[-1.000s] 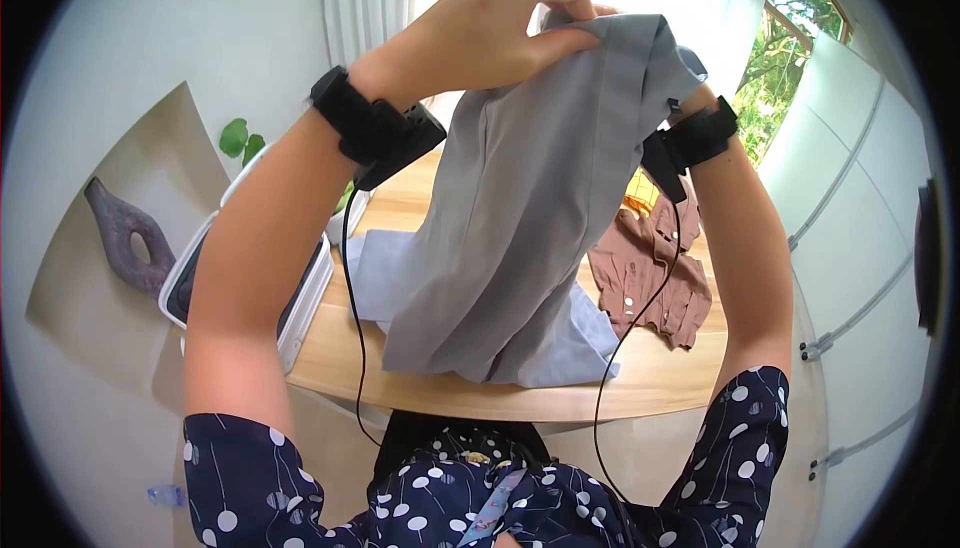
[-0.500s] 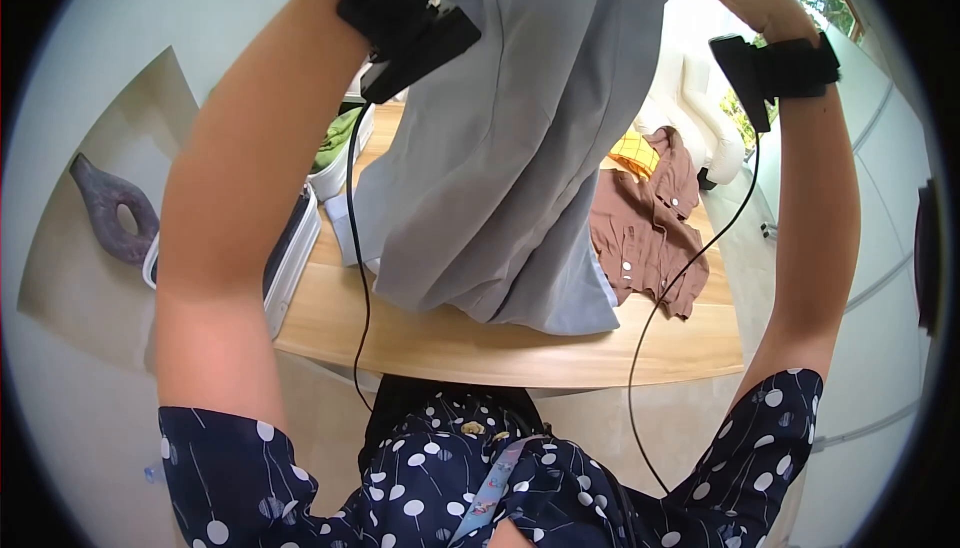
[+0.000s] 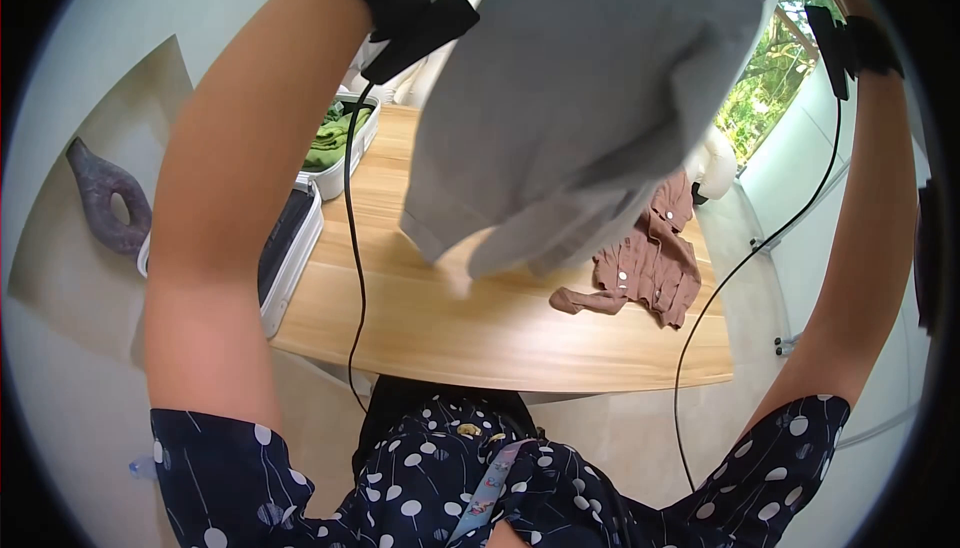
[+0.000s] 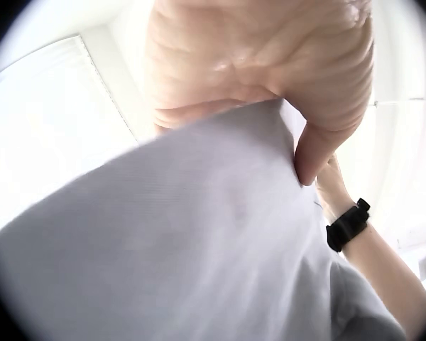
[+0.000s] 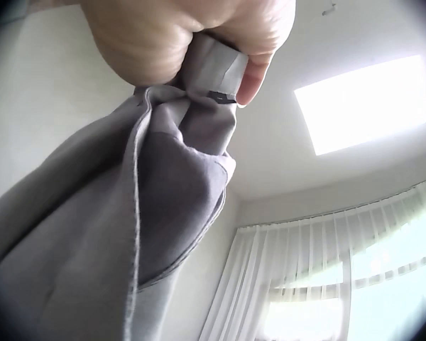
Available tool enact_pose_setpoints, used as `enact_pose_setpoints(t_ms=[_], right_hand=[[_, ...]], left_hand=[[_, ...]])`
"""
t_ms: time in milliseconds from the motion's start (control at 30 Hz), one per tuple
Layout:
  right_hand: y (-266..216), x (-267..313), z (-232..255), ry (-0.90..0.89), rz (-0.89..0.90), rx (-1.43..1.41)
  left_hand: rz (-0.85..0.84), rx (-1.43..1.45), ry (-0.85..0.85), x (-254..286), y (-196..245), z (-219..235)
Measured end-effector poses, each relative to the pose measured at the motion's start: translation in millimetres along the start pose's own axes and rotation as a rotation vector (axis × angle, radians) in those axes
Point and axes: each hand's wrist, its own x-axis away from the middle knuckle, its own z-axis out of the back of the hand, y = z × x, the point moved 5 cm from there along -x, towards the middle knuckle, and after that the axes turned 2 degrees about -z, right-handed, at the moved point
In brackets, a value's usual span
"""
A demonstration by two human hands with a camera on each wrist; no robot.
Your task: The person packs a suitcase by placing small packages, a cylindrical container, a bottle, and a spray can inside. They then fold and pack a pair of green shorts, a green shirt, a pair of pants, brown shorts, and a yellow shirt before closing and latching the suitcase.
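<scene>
A grey garment hangs high in front of me, stretched between both hands, its lower ends swinging over the table. At its upper edge my left hand pinches the cloth, thumb in front and the other fingers hidden behind. My right hand grips a gathered corner with a band and a small dark tab at the thumb side. Below that grip the cloth falls in folds with stitched edges. Both hands are mostly beyond the top of the head view.
A crumpled brown garment with buttons lies on the table's right side. At the left stand a white bin with green cloth and another white-rimmed container. Black cables hang from both wrist cameras.
Both hands have risen and spread apart, the right one moving outward. The grey garment has lifted off the table and opened wider. A yellow cloth seen earlier is now hidden.
</scene>
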Motion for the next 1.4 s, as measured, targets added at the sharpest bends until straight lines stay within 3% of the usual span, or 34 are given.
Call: enact_pose_setpoints(t_ms=[100,167,200,233,300,400,500,600,733,800,833,900,933,1000,1033,1100,1167,1200,1233,1267,1400], right_hand=[[3.3,4.5,6.9,0.173,0.076,0.215],[0.1,8.1,0.5,0.183,0.102,0.174],[-0.7,9.7,-0.4,0.194,0.129,0.128],[7.9,9.7,-0.9,0.185,0.134,0.138],[25.8,12.4,0.6,0.207,0.308,0.286],[44.3,19.1,8.5,0.245,0.197,0.11],[38.4,23.0,9.9,0.248,0.092,0.005],[43.7,26.8,12.5,0.194,0.074,0.02],[40.4,27.1,8.4,0.226,0.054,-0.038],[42.0,22.0,1.6,0.189,-0.059,-0.107],[39.6,19.4,-2.7,0.188,-0.058,-0.106],[35.9,15.8,-13.4,0.155,-0.089,-0.076],[36.0,19.4,-13.4,0.157,-0.171,0.129],[33.1,18.5,-19.7,0.121,-0.155,0.059],[32.0,17.7,-22.3,0.087,-0.142,-0.006],[27.2,13.6,-19.1,0.023,-0.175,0.03],[21.0,13.1,-22.1,-0.108,-0.249,0.094],[13.6,14.9,-27.0,0.035,-0.15,0.128],[16.1,15.8,-26.0,0.04,-0.15,0.131],[18.3,16.5,-24.6,0.033,-0.146,0.155],[40.1,22.5,-20.0,0.053,-0.052,0.124]], left_hand=[[0.075,-0.056,0.006,19.1,5.6,-22.9],[0.144,-0.101,0.01,30.2,2.5,-39.1],[-0.112,-0.251,0.145,33.7,-8.9,-47.7],[-0.107,-0.284,0.148,52.8,1.2,-64.7],[-0.298,-0.163,0.411,85.5,-0.2,-112.5],[-0.155,-0.066,0.32,116.8,1.6,-176.7],[-0.169,0.073,0.369,124.6,-12.1,-210.5],[-0.162,-0.124,0.437,131.4,-20.8,-208.2],[-0.109,-0.341,0.409,133.7,-40.5,-201.3],[-0.162,-0.788,0.367,133.3,-37.6,-204.2],[-0.163,-0.787,0.369,130.9,-36.7,-201.6],[-0.281,-1.144,0.044,120.5,-37.5,-213.5],[-0.279,-1.145,0.047,115.1,-36.2,-208.7],[-0.433,-1.363,-0.067,104.4,-33.5,-207.3],[-0.433,-1.364,-0.066,98.8,-30.5,-199.5],[-0.357,-1.498,-0.286,85.7,-34.4,-188.6],[-0.409,-1.529,-0.236,80.8,-42.5,-180.6],[-0.362,-1.497,-0.298,79.4,-50.1,-179.4],[-0.314,-1.466,-0.356,80.7,-55.3,-176.7],[-0.426,-1.46,-0.277,87.7,-52.2,-172.5],[-0.414,-1.338,-0.22,121.8,-42.5,-146.3]])
